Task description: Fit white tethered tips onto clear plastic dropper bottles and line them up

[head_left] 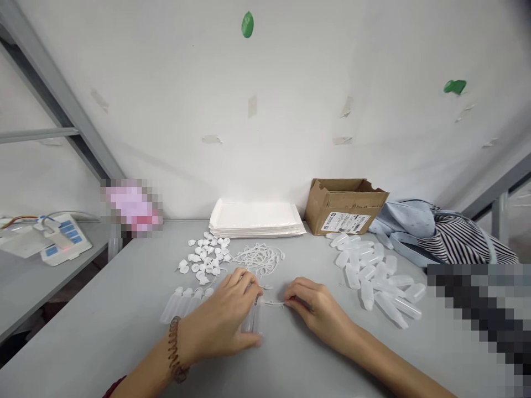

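My left hand (226,318) is curled over a row of clear plastic tubes; its fingers are at the top and its thumb at the bottom of the end tube (259,318). More capped tubes (182,305) lie side by side left of it, partly hidden by the hand. My right hand (317,309) is closed in a pinch on the end of a thin white cord (274,303), which runs left to the top of the end tube. Behind my hands lie a tangle of white cords (259,257) and a pile of small white caps (207,257).
Loose translucent tubes (375,271) are heaped on the right. At the wall stand a stack of white padded envelopes (257,218) and an open cardboard box (346,207). Striped and light-blue fabric (448,232) lies beside the box. A white power strip (68,240) is at far left.
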